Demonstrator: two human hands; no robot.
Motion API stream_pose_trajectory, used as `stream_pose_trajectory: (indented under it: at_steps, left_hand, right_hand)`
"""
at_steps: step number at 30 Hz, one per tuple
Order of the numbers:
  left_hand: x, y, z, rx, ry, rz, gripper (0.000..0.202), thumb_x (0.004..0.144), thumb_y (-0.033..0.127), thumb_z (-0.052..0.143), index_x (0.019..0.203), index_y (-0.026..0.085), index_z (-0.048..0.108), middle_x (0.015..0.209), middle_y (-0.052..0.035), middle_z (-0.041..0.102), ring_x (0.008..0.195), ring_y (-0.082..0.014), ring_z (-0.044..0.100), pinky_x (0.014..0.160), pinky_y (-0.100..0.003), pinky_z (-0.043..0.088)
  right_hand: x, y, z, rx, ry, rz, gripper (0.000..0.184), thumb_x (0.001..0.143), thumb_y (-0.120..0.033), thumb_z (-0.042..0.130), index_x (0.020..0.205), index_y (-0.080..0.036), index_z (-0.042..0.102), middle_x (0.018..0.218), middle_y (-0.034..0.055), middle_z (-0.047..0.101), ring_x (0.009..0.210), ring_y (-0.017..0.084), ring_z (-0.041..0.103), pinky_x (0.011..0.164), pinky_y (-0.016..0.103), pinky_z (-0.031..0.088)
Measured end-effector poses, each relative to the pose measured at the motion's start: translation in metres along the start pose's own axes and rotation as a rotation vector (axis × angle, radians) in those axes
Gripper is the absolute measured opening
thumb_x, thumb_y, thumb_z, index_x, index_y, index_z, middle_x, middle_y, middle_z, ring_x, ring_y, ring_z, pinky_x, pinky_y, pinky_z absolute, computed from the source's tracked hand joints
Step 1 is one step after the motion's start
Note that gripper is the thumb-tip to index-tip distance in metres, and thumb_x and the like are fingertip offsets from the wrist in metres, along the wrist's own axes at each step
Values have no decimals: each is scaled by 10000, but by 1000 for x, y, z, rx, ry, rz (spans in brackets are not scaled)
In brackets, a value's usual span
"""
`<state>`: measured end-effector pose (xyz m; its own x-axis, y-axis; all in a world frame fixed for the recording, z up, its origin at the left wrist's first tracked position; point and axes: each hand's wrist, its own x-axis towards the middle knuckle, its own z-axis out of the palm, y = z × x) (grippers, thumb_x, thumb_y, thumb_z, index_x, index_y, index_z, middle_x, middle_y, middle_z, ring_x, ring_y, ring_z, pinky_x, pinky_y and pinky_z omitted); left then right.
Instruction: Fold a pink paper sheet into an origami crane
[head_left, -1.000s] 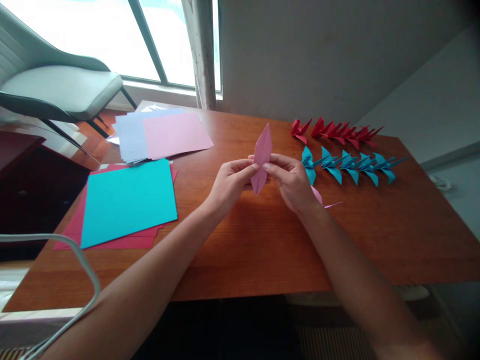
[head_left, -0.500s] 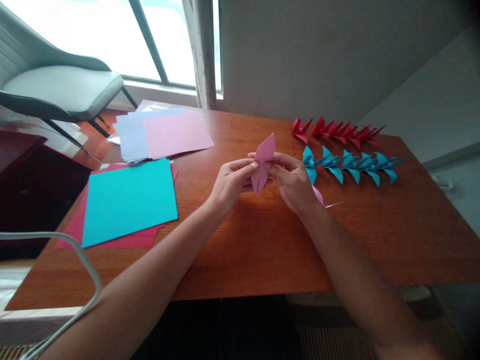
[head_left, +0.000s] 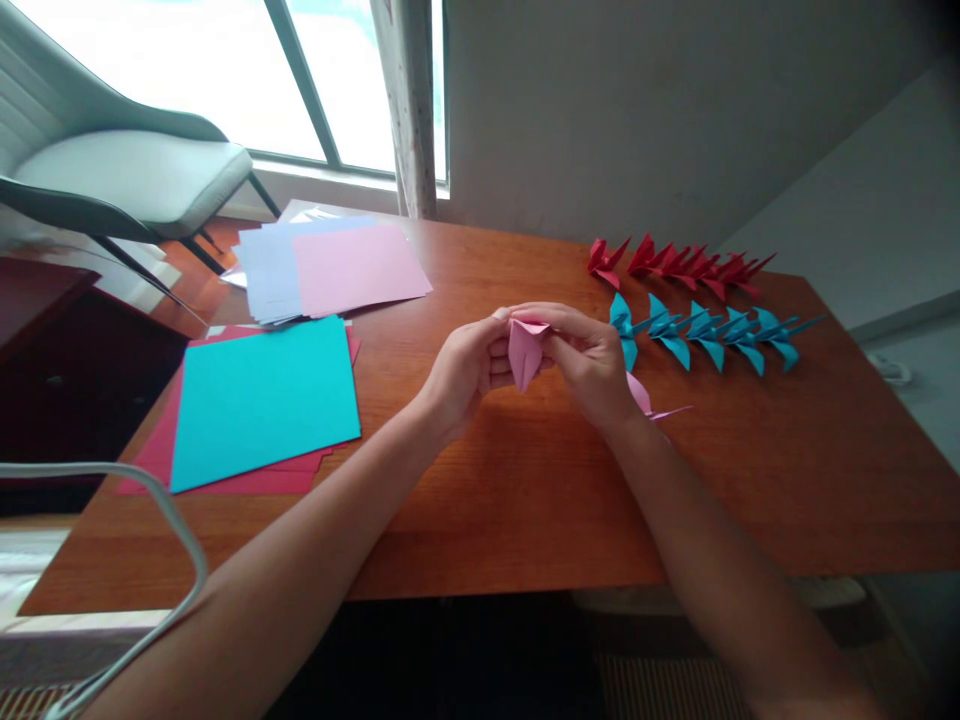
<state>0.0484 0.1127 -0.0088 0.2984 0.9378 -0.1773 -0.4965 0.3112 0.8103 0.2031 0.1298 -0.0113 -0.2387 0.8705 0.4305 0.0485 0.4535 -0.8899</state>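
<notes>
Both hands hold a small folded pink paper piece (head_left: 523, 352) above the middle of the wooden table (head_left: 525, 500). My left hand (head_left: 465, 370) pinches its left side and my right hand (head_left: 592, 365) pinches its top and right side, fingers closed on it. The paper's upper tip is folded down, so only a short pointed shape shows between the hands. A finished pink paper crane (head_left: 649, 402) lies on the table just behind my right wrist, partly hidden.
A row of blue paper cranes (head_left: 712, 335) and a row of red paper cranes (head_left: 682, 262) lie at the right. A turquoise sheet (head_left: 262, 400) on red sheets and a pink sheet (head_left: 356, 268) on pale sheets lie at the left. A grey chair (head_left: 120, 180) stands by the window.
The tall upper point of the pink paper has been folded down between my fingers. It now looks short. Both hands stayed nearly in place.
</notes>
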Motion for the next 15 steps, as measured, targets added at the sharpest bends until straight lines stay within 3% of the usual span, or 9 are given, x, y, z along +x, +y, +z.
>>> stream_pose_trajectory:
  at_steps: [2, 4, 9, 15]
  left_hand:
    - [0, 1, 0, 6, -16, -10, 473, 805, 601, 683, 885, 137, 728, 801, -85, 752, 792, -224, 722, 741, -307, 559]
    - [-1, 2, -1, 25, -18, 2, 428, 808, 558, 713, 886, 138, 729, 800, -73, 741, 770, -198, 703, 722, -284, 544]
    - [-1, 5, -2, 30, -11, 33, 259, 795, 356, 735, 907, 123, 737, 818, -55, 717, 733, -155, 656, 695, -253, 513]
    - [-1, 5, -1, 35, -1, 67, 253, 782, 340, 755, 916, 125, 739, 822, -55, 716, 769, -161, 672, 747, -271, 527]
  right_hand:
    - [0, 1, 0, -75, -8, -77, 291, 890, -150, 609, 1031, -320, 798, 1119, -2, 771, 1117, 201, 683, 1013, 390, 528]
    - [0, 2, 0, -126, -1, -113, 299, 889, -140, 601, 1041, -314, 791, 1120, 3, 771, 1118, 202, 683, 1010, 395, 529]
    - [-2, 2, 2, -121, 59, 57, 241, 905, -253, 641, 1112, -299, 754, 1158, 23, 767, 1079, 215, 704, 887, 378, 586]
    - [0, 0, 3, -41, 103, 129, 151, 883, -335, 694, 999, -269, 763, 1050, 24, 775, 1041, 213, 706, 899, 372, 592]
